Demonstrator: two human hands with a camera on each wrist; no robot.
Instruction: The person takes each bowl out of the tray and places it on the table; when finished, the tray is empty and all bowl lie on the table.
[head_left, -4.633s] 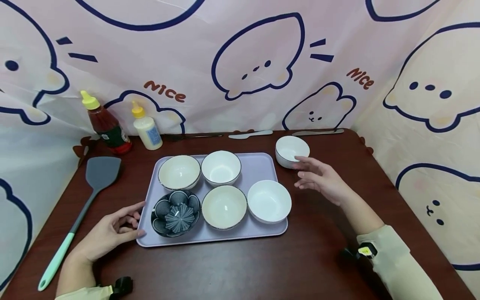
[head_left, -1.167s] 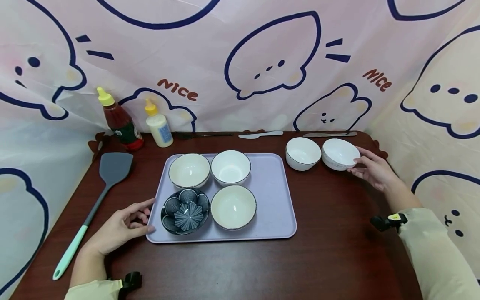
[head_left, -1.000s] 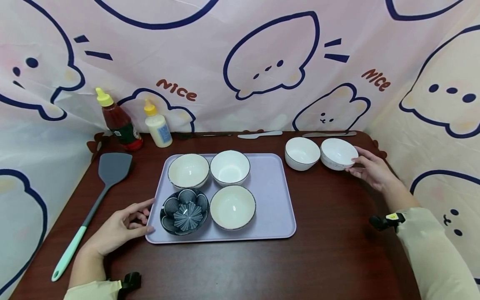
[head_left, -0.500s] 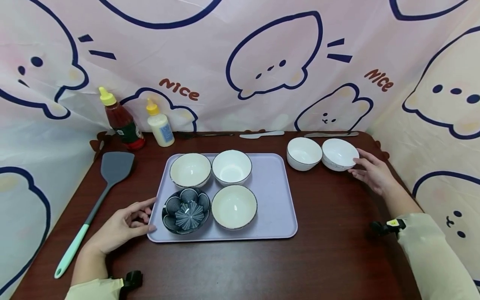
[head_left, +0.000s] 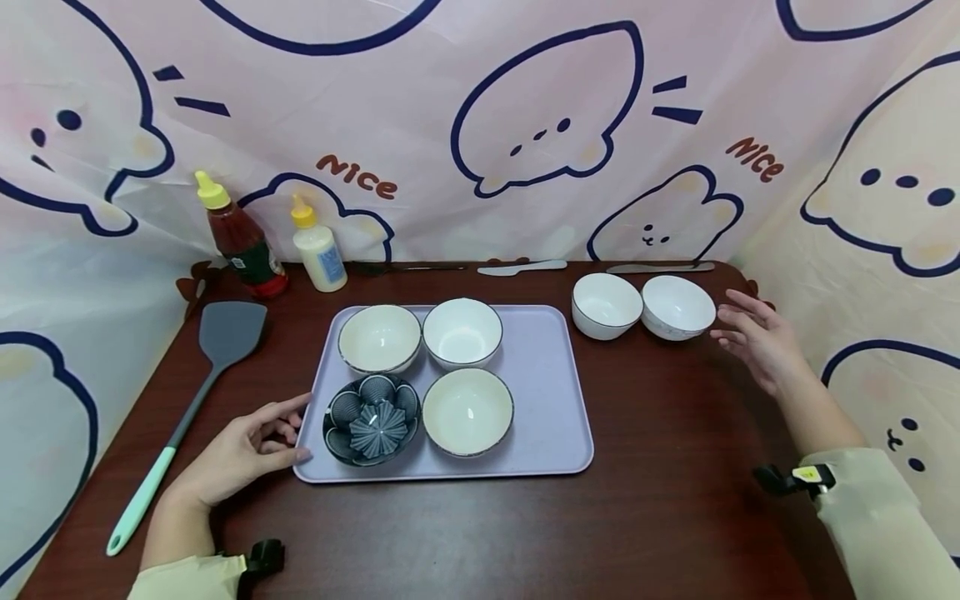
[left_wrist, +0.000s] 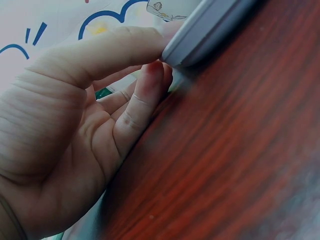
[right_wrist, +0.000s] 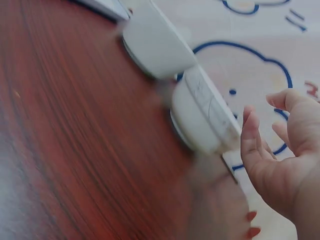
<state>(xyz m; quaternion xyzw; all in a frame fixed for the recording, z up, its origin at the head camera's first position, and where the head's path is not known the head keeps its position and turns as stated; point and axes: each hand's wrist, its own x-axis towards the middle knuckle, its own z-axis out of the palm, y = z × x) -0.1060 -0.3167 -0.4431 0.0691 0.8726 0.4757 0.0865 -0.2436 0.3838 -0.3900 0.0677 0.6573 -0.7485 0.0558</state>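
Note:
My left hand (head_left: pixel 240 454) holds the left edge of the lavender tray (head_left: pixel 543 400); in the left wrist view the thumb lies at the rim and the other fingers curl below. On the tray are a dark blue petal-patterned bowl (head_left: pixel 372 420), a cream bowl (head_left: pixel 468 412) at front, and at the back another cream bowl (head_left: pixel 379 339) beside a white bowl (head_left: pixel 462 332). Just right of a second white bowl (head_left: pixel 677 308), my right hand (head_left: pixel 765 343) is off it with fingers loosely spread. Next to that stands a dark-rimmed white bowl (head_left: pixel 606 306), also on the table.
On the left lies a grey spatula (head_left: pixel 195 396) with a mint handle. A red sauce bottle (head_left: pixel 242 246) and a cream squeeze bottle (head_left: pixel 319 252) stand at the back left. Knives, among them a pale knife (head_left: pixel 522 268), lie along the back edge before the printed cloth.
The white bowl from the tray's front right now stands on the table, right of the dark-rimmed bowl. My right hand has let go of it and drawn slightly right. The left hand stays.

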